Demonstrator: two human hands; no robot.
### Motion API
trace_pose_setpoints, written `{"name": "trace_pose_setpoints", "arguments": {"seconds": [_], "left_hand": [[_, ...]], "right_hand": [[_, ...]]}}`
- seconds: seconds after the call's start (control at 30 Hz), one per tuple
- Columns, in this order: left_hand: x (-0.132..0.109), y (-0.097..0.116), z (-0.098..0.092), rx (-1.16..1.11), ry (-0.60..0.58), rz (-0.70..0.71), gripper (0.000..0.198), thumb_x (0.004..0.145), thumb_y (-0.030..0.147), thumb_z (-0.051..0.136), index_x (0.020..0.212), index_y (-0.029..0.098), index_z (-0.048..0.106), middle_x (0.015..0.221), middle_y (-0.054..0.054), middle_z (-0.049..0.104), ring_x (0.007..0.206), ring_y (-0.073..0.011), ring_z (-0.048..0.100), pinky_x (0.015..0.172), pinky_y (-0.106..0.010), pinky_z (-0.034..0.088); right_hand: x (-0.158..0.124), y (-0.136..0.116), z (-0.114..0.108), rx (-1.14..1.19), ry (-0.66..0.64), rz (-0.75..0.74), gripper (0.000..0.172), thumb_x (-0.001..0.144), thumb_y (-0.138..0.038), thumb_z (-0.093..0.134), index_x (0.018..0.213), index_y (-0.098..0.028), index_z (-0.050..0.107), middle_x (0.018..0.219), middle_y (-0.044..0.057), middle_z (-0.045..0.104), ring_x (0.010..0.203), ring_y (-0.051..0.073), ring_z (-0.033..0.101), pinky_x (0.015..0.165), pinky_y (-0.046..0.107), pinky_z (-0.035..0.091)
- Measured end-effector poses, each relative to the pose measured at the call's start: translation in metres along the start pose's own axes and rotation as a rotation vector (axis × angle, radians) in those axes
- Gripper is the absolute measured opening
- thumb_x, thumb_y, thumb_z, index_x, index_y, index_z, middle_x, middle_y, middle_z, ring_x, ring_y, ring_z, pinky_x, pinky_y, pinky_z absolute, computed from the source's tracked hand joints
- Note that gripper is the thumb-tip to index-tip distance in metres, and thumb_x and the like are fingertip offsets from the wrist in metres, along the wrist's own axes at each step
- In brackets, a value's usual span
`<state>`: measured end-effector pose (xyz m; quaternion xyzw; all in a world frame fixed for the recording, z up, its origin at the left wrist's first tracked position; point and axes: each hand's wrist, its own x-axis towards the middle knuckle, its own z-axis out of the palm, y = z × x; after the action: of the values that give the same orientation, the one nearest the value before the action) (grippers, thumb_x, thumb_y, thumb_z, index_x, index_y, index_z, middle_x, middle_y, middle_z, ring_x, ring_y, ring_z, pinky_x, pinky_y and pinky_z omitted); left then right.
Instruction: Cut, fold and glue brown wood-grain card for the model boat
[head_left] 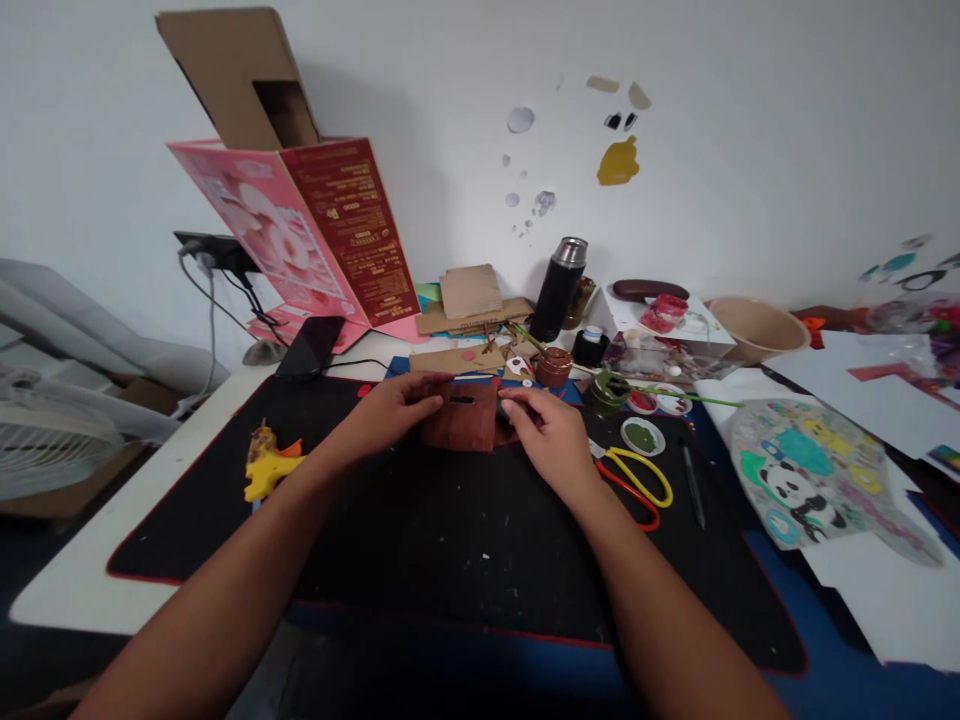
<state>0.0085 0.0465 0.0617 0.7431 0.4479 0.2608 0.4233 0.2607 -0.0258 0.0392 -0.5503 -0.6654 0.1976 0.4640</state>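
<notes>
A small brown piece (459, 432), seemingly painted cardboard with a dark rectangular slot near its top, stands on the black desk mat (450, 540) between my hands. My left hand (391, 415) grips its left side and upper edge, fingers reaching behind it and thumb in front. At its right edge, the thumb and fingers of my right hand (549, 435) are pinched together on it. Part of its right end is hidden by that hand. Scissors (637, 480) with yellow and red handles lie just right of my right wrist. A yellow glue gun (268, 468) rests left of my left forearm.
Behind the hands stand a black thermos (556, 295), a brown paint jar (553, 368) and a green paint jar (609, 392). A lid of green paint (643, 436) and a black pen (693, 485) lie right. A phone (310, 347) and pink-red folder (352, 235) stand back left.
</notes>
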Motion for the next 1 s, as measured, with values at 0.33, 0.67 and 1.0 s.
{"name": "trace_pose_setpoints", "arguments": {"seconds": [0.33, 0.67, 1.0], "left_hand": [[0.002, 0.003, -0.003, -0.019, -0.043, 0.011, 0.052, 0.088, 0.050, 0.065, 0.131, 0.023, 0.071, 0.134, -0.009, 0.074, 0.124, -0.0294, 0.069, 0.109, -0.047, 0.051], [0.001, 0.015, -0.006, 0.088, -0.130, 0.076, 0.043, 0.090, 0.048, 0.060, 0.127, 0.031, 0.074, 0.133, -0.004, 0.075, 0.124, -0.0289, 0.069, 0.113, -0.047, 0.048], [-0.006, 0.019, 0.000, 0.137, -0.039, 0.083, 0.043, 0.092, 0.047, 0.059, 0.127, 0.028, 0.074, 0.130, -0.005, 0.077, 0.122, -0.0302, 0.070, 0.112, -0.049, 0.048]], "right_hand": [[-0.002, 0.003, 0.001, -0.355, -0.083, -0.220, 0.049, 0.104, -0.022, 0.052, 0.153, -0.029, 0.055, 0.122, 0.012, 0.067, 0.110, 0.030, 0.067, 0.092, 0.046, 0.058], [-0.005, 0.006, 0.008, -0.336, -0.142, -0.322, 0.047, 0.098, -0.011, 0.055, 0.140, -0.028, 0.067, 0.118, 0.011, 0.066, 0.109, 0.028, 0.061, 0.094, 0.047, 0.056], [-0.005, 0.006, 0.009, -0.283, -0.148, -0.323, 0.045, 0.097, -0.010, 0.055, 0.135, -0.028, 0.070, 0.118, 0.011, 0.066, 0.112, 0.028, 0.061, 0.096, 0.047, 0.056]]}}
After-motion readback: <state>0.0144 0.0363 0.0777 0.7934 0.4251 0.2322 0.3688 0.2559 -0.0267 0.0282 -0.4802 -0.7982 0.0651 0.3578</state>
